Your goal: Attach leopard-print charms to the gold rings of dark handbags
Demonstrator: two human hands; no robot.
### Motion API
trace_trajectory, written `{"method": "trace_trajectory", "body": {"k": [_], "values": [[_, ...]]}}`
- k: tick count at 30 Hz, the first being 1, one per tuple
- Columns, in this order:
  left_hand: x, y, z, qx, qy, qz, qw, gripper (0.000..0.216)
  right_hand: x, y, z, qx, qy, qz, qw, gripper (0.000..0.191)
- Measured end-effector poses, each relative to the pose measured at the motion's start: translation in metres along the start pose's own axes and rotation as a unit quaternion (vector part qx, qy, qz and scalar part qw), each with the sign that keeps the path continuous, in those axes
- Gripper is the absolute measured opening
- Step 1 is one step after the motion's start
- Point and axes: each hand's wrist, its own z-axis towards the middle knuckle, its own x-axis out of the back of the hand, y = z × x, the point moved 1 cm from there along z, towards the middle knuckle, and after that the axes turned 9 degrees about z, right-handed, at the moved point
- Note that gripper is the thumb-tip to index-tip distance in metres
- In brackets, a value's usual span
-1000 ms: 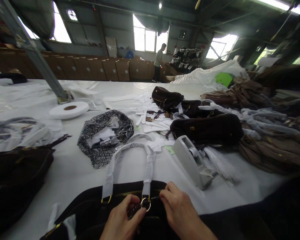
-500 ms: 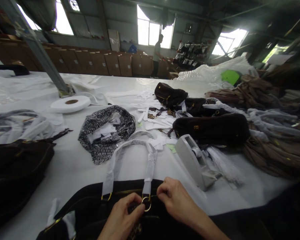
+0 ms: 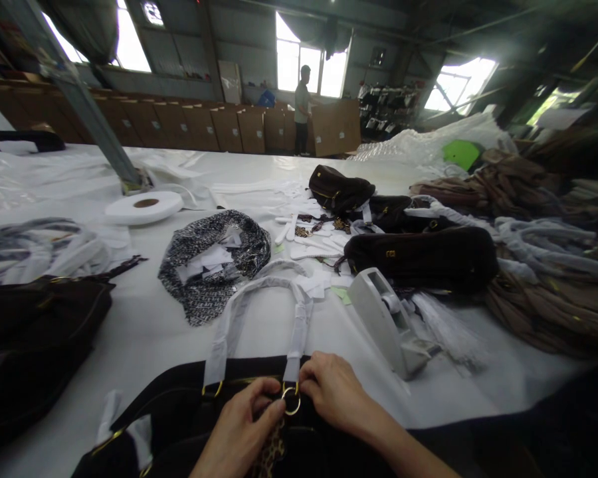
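Note:
A dark handbag [image 3: 179, 411] lies at the near edge of the white table [image 3: 144, 338]. Its handles [image 3: 259, 312] are wrapped in white paper. A gold ring [image 3: 292, 398] joins the right handle to the bag. My left hand [image 3: 239, 431] pinches at that ring from the left, fingers closed; a leopard-patterned piece [image 3: 274, 451] hangs below it. My right hand [image 3: 333, 392] has its fingers curled and pressed at the ring from the right.
A grey tape dispenser [image 3: 389, 322] stands right of the handles. Further off lie a patterned cloth pouch [image 3: 214, 262], a white tape roll [image 3: 143, 206], dark bags [image 3: 418, 255], brown bags [image 3: 543, 292] on the right, another dark bag [image 3: 34, 338] on the left. A person [image 3: 302, 109] stands far back.
Both my hands have closed in on the gold ring; the right hand slid left toward it. The far person moved and a large carton now stands beside them.

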Motion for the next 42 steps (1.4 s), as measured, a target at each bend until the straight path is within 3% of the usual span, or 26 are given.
{"method": "trace_trajectory", "body": {"k": [4, 9, 13, 16, 18, 21, 32, 38, 42], "values": [[0.001, 0.005, 0.0, -0.016, -0.007, 0.002, 1.0, 0.03, 0.007, -0.001, -0.003, -0.004, -0.001, 0.034, 0.999, 0.02], [-0.005, 0.023, -0.006, 0.033, 0.032, 0.172, 0.984, 0.016, 0.027, -0.008, -0.021, -0.032, 0.063, 0.041, 0.997, 0.019], [-0.012, 0.034, -0.009, 0.002, 0.088, 0.269, 0.959, 0.053, 0.025, -0.011, -0.039, -0.07, 0.071, 0.205, 0.974, 0.02], [-0.016, 0.034, -0.008, -0.057, 0.053, 0.31, 0.948, 0.031, 0.009, -0.005, -0.044, -0.102, 0.083, 0.268, 0.954, 0.019], [-0.018, 0.031, -0.005, -0.081, 0.047, 0.284, 0.954, 0.019, -0.001, 0.001, -0.043, -0.099, 0.114, 0.246, 0.958, 0.019], [-0.017, 0.023, 0.0, -0.088, 0.052, 0.223, 0.969, 0.017, -0.009, 0.01, -0.04, -0.071, 0.139, 0.193, 0.969, 0.02], [-0.015, 0.002, 0.001, -0.06, 0.053, 0.141, 0.987, 0.025, -0.014, 0.011, -0.04, -0.072, 0.11, 0.124, 0.984, 0.02], [-0.019, 0.0, -0.002, -0.056, 0.103, 0.112, 0.987, 0.029, -0.014, 0.012, -0.04, -0.081, 0.109, 0.115, 0.984, 0.02], [-0.007, 0.007, 0.009, -0.019, 0.036, 0.08, 0.996, 0.043, -0.015, 0.009, -0.038, -0.089, 0.105, 0.105, 0.985, 0.019]]}}
